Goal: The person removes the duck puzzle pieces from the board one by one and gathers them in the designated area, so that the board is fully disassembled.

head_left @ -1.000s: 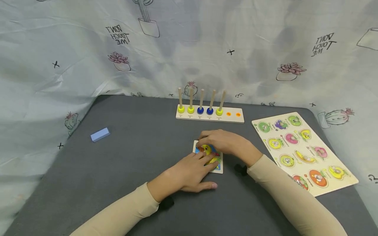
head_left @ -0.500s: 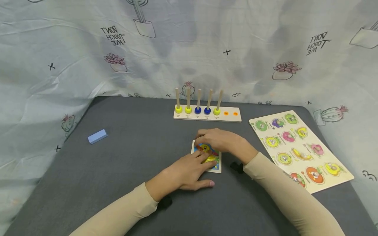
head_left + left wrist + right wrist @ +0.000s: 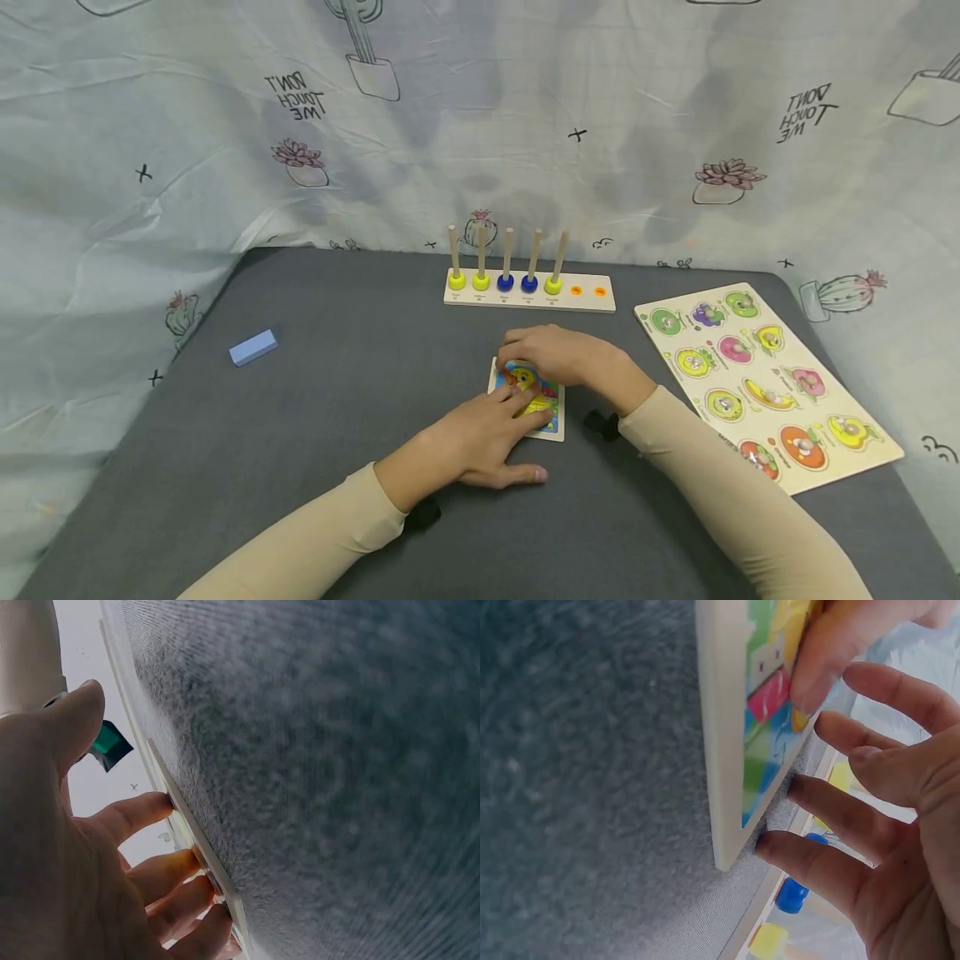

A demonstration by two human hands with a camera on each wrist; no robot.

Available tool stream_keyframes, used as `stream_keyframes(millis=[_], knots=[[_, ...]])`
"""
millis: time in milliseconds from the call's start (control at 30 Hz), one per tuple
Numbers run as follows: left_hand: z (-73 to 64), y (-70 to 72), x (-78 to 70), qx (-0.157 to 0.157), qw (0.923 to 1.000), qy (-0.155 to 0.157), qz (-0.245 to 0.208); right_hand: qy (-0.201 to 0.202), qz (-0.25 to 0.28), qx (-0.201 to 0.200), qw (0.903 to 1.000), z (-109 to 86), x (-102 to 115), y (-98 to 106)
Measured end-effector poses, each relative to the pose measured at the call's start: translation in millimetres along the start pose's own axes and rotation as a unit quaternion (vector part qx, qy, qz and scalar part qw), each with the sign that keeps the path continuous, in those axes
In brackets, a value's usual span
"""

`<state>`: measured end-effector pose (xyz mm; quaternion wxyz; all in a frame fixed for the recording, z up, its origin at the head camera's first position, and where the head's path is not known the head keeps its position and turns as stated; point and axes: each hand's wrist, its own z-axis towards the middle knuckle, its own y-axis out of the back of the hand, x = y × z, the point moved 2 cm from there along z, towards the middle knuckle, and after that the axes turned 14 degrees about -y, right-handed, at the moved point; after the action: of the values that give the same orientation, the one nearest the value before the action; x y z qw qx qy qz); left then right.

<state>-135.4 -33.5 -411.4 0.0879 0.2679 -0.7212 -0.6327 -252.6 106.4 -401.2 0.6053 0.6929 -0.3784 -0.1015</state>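
A small wooden picture puzzle (image 3: 553,427) with a yellow duck-like figure lies flat on the dark grey table, near the middle of the head view. My left hand (image 3: 483,437) rests on it with fingers spread and fingertips on the picture; its thumb points right over the table. My right hand (image 3: 558,354) is arched over the puzzle's far edge. The right wrist view has that hand's fingertips (image 3: 774,846) along the puzzle's edge (image 3: 718,750), with the thumb apart from it. Both hands partly hide the picture.
Behind the puzzle stands a pegged wooden board (image 3: 529,298) with yellow and blue rings. A large fruit knob-puzzle board (image 3: 768,387) lies on the right, close to the right sleeve. A light blue block (image 3: 253,347) is at left. Printed cloth (image 3: 480,125) hangs behind the table (image 3: 360,333).
My right hand has edged slightly toward the puzzle's far edge, uncovering a bit more of the picture. The left hand stays in place. The head view shifts slightly.
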Motion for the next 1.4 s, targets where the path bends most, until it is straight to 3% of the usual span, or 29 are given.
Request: stream_keyframes(millis=[167,300,433,900,1200,1400], knots=[[-1.9,-2.0,-0.2,0.002,0.9999,0.005,-0.011,0.034,0.062,-0.022,0.9973,0.8,-6,0],[-2.9,-3.3,-0.2,0.002,0.9999,0.006,-0.015,0.044,0.112,-0.015,0.9926,0.8,-14,-3],[-3.1,-2.5,-0.2,0.009,0.9997,0.01,-0.022,0.045,0.13,-0.006,0.9905,0.8,-17,-7],[-0.3,-2.4,0.9,0.011,0.9997,0.002,-0.024,0.033,0.032,-0.015,0.9988,1.8,-4,-6],[-1.4,-1.6,2.5,0.012,0.9994,0.005,-0.033,0.014,0.027,-0.017,0.9994,0.7,-3,-7],[-0.9,-0.6,2.1,0.013,0.9995,0.005,-0.028,0.007,-0.006,-0.009,0.9999,1.9,2,-6]])
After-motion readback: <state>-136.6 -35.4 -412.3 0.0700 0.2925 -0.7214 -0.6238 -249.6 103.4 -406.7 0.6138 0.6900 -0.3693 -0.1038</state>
